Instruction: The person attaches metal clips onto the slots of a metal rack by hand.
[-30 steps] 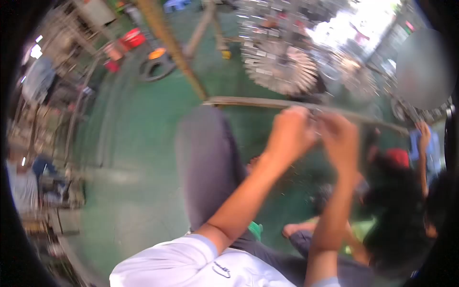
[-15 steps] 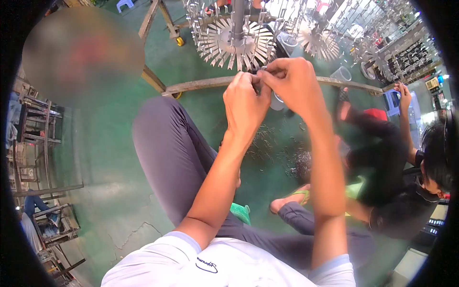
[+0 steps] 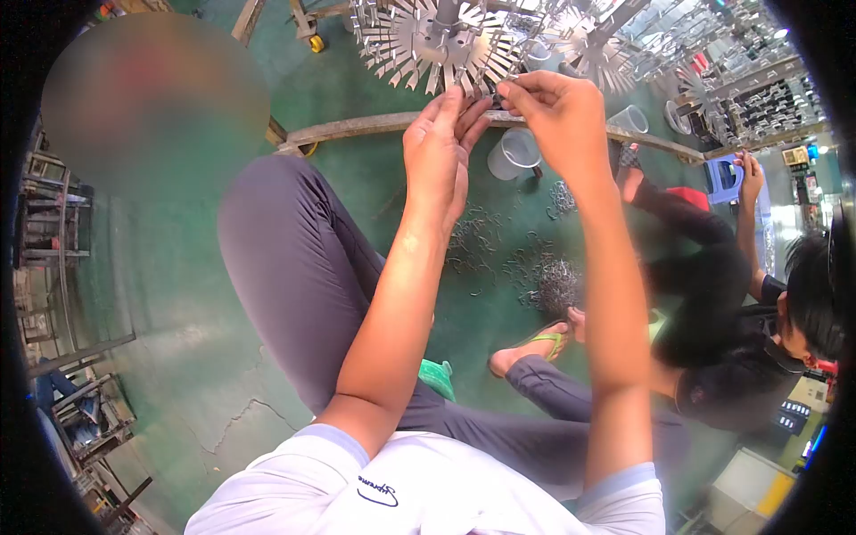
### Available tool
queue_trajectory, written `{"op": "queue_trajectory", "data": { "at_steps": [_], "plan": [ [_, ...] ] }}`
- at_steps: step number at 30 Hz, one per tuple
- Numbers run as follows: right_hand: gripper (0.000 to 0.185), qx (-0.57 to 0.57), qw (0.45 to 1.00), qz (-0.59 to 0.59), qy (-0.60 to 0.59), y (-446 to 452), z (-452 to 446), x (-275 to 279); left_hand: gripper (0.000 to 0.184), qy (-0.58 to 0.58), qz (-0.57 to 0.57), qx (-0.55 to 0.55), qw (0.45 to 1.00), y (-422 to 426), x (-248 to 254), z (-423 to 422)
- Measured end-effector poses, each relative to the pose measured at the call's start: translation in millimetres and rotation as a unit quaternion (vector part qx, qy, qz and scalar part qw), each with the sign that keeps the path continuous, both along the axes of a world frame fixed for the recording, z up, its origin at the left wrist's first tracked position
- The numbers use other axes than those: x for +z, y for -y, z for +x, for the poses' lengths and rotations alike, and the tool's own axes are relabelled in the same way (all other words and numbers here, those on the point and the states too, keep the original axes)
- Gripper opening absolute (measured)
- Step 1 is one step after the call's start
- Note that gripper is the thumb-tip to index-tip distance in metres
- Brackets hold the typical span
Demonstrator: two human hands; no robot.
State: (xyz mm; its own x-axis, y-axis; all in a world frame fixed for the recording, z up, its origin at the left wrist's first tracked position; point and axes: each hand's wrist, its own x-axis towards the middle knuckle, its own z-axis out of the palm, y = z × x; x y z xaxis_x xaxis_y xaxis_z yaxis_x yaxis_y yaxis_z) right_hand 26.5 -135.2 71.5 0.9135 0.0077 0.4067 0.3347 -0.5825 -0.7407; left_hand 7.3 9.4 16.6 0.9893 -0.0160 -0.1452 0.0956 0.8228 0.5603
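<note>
Silvery wheel (image 3: 417,43) right ahead, seemingly part-filled!
Your left hand (image 3: 435,147) fans its fingers beside it, your right hand (image 3: 571,125) pinches thumb to forefinger close by; whether either grips anything, I cannot tell. Metal bits (image 3: 360,20) already hang there; loose hooks (image 3: 557,283) heaped on the floor (image 3: 192,374) look left over.

Around me: one green floor (image 3: 183,374), cracked on my left. One translucent plastic tub (image 3: 512,156) (a second tub (image 3: 629,119) farther right). One yellow caster (image 3: 316,43). One blue stool (image 3: 724,180). One co-worker (image 3: 736,388), dark shirt, to my right. Rack-like frames (image 3: 64,214), far left. One white-and-yellow box (image 3: 749,486), right.
</note>
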Motion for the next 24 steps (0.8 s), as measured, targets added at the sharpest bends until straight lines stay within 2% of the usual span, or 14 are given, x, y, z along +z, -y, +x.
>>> {"op": "queue_trajectory", "data": {
  "at_steps": [6, 9, 18, 21, 24],
  "plan": [
    [0.019, -0.001, 1.000, -0.013, -0.012, -9.7, -3.5, 3.6, 0.034, 0.003, 0.043, 0.034, 0.999, -3.2, -7.4, 1.4],
    [0.020, 0.006, 0.998, -0.035, -0.058, -11.2, -7.9, 4.1, 0.033, 0.014, 0.051, 0.030, 0.998, -5.9, -12.8, 2.6],
    [0.018, 0.011, 0.998, 0.031, -0.056, -14.4, -11.7, 3.6, 0.031, 0.009, 0.057, 0.026, 0.998, -6.7, -6.7, -2.4],
    [0.017, 0.005, 0.998, 0.018, -0.059, -14.5, -14.9, 8.0, 0.030, 0.010, 0.065, 0.028, 0.997, -5.7, -6.0, -3.2],
    [0.015, 0.002, 0.997, -0.041, -0.063, -13.8, -16.1, 15.8, 0.029, 0.017, 0.081, 0.033, 0.996, -6.5, -8.7, -3.6]
  ]
}}
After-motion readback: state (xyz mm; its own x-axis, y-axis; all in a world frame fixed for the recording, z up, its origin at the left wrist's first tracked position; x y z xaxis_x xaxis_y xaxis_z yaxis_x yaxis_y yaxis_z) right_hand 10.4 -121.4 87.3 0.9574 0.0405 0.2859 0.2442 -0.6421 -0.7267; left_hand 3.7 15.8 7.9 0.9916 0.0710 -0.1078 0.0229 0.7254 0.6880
